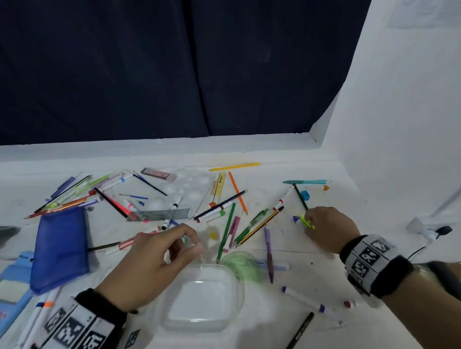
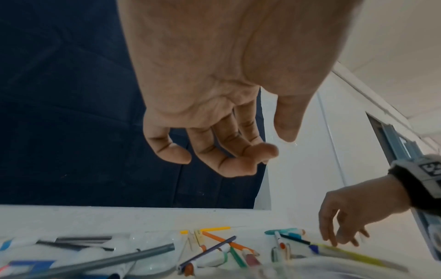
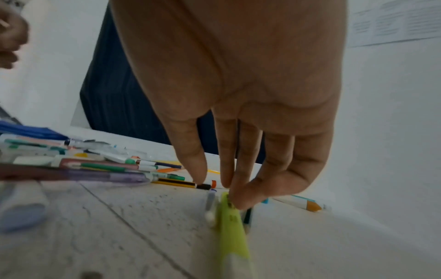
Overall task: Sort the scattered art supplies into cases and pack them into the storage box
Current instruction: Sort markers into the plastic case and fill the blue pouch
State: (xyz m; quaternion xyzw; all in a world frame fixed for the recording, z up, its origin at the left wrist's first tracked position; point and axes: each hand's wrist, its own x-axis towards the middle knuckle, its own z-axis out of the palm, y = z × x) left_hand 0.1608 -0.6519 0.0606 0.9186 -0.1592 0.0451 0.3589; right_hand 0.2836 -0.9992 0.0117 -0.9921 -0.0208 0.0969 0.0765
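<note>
Yellow-green highlighter (image 3: 232, 236) pinched by the right hand (image 1: 329, 229) at the right of the white surface (image 1: 364, 300).
The left hand (image 1: 148, 266), fingers loosely curled and holding nothing, hovers over the near clear plastic container (image 1: 204, 298).

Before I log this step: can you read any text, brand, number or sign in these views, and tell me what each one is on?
No text reads clearly.
Paper sheet on the wall: printed lines, too blurred to read.
Lime-yellow pen under the right hand: dark marks, blurred.
Black pencil: faint lettering, too small.
Yellow ruler: markings, unreadable.
Wristbands: black-and-white square code markers, no letters.
</note>
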